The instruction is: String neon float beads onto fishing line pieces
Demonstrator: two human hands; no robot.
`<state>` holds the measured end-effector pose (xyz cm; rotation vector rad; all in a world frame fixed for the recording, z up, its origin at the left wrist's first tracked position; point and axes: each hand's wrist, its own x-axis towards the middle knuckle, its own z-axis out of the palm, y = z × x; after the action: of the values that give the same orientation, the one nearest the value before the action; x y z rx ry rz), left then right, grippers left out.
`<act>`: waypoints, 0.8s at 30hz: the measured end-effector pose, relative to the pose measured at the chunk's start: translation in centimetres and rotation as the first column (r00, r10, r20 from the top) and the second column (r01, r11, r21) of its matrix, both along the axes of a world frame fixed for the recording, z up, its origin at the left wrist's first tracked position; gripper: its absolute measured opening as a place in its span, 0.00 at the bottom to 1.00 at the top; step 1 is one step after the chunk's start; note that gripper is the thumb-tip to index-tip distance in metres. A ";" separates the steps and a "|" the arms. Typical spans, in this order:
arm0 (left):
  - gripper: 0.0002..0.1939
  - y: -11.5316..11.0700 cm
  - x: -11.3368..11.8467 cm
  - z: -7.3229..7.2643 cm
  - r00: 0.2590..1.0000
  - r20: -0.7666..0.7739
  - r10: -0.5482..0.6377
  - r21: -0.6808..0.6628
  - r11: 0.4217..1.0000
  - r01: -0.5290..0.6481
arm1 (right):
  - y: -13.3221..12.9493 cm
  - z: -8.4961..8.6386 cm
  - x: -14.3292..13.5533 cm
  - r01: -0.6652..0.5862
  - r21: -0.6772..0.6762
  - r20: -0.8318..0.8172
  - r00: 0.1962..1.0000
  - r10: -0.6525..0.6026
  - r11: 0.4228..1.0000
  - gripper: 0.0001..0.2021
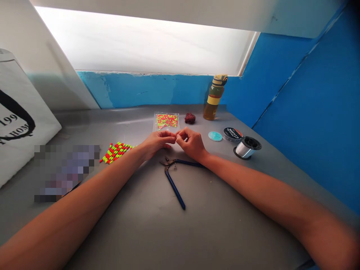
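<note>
Fingertip to fingertip above the desk [219, 232], and the margin looks thin!
Left hand [159, 142] and right hand [192, 142] meet, fingers drawn in; whether either grips anything, I can't tell. The red-and-yellow beaded piece [116, 152] lies on the desk by the left forearm [112, 180], partly hidden: a careless sweep could drag it! Spread pliers [171, 180] sit below, so a dropping wrist might knock them, and anything tiny slipping from those fingertips could roll away.
</note>
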<state>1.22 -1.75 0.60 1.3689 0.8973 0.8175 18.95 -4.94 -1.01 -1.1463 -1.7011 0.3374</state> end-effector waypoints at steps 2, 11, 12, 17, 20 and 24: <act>0.14 0.0 0.0 0.0 1.000 -0.004 -0.007 -0.004 1.000 0.007 | 0.0 0.0 0.0 0.003 0.000 0.003 1.000 -0.003 1.000 0.03; 0.15 -0.1 0.1 0.2 1.000 0.004 0.001 -0.007 1.000 -0.001 | 0.0 0.0 0.0 0.001 -0.007 0.011 1.000 -0.001 1.000 0.03; 0.15 0.0 0.1 0.2 1.000 0.001 0.000 -0.006 1.000 0.000 | 0.0 0.0 0.0 0.001 -0.011 0.011 1.000 -0.001 1.000 0.03; 0.14 0.0 0.0 0.1 1.000 -0.008 -0.008 -0.006 1.000 0.008 | 0.0 -0.1 -0.1 0.000 0.011 -0.001 1.000 0.000 1.000 0.03; 0.14 0.0 0.0 0.1 1.000 -0.008 -0.006 -0.012 1.000 0.006 | 0.0 -0.2 -0.1 -0.003 0.022 -0.008 1.000 0.003 1.000 0.03; 0.14 0.0 0.0 0.2 1.000 0.002 -0.006 -0.017 1.000 0.007 | 0.0 -0.1 -0.1 0.001 0.014 -0.001 1.000 -0.001 1.000 0.03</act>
<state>1.24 -1.79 0.77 1.3553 0.8956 0.8049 18.85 -4.93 -1.15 -1.1364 -1.6998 0.3251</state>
